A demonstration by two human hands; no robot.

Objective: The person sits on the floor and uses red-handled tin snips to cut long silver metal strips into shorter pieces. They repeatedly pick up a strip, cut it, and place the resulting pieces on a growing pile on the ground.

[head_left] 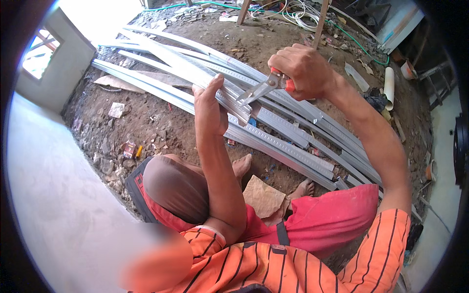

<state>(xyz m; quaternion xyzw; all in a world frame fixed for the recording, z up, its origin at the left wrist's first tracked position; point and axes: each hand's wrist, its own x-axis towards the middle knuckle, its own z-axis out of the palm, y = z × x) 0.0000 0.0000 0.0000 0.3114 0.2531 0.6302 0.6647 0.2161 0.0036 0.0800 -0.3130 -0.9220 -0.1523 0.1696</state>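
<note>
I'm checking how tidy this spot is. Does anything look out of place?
Yes: a small red packet and a pale scrap lie like litter on the dirt floor, left of the left hand. The metal strips are spread unevenly, some overlapping, rather than neatly stacked.

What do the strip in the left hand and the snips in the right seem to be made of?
Strip: thin silvery metal, smooth and shiny, by its glare and folded edges; steel or aluminium, unclear. Snips: grey metal blades, probably steel by their dull sheen; red handles, likely plastic, evenly coloured.
</note>
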